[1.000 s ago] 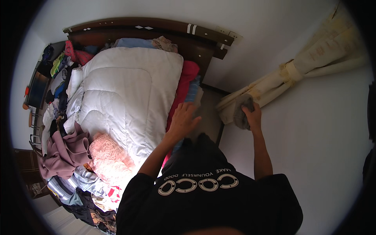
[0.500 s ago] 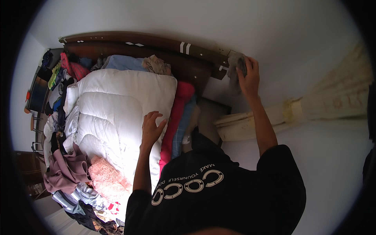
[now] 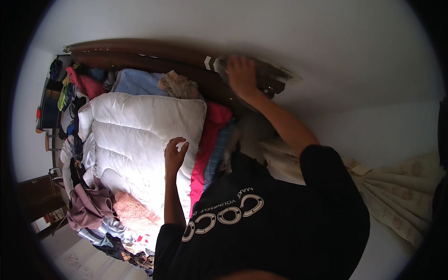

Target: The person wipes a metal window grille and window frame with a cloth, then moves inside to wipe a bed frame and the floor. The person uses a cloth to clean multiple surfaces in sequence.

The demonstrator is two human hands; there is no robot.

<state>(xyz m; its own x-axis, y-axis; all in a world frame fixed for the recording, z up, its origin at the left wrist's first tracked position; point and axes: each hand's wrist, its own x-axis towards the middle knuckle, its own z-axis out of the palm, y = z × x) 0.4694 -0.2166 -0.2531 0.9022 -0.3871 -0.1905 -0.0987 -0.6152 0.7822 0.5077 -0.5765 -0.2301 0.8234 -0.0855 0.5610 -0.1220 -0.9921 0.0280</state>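
My right hand (image 3: 241, 78) presses a grey cloth (image 3: 221, 66) onto the top of the dark wooden headboard (image 3: 172, 57), beside its white chevron marks. Motion smears the cloth and the fingers, and the palm hides part of the cloth. Lower down, my left hand (image 3: 175, 157) hovers over the right side of a white quilt (image 3: 135, 121). Its fingers are curved with a gap to the thumb, and nothing is in it.
Folded blue bedding (image 3: 140, 82) and a crumpled beige cloth (image 3: 179, 85) lie along the headboard. Red bedding (image 3: 205, 149) shows beside the quilt. Mauve clothing (image 3: 91, 203) and pink lace fabric (image 3: 133, 210) lie lower left. A gathered curtain (image 3: 392, 196) hangs at right.
My right hand has moved left with the cloth, from the headboard's right end to near the white marks. My left hand has shifted slightly downward, and the view has tilted.
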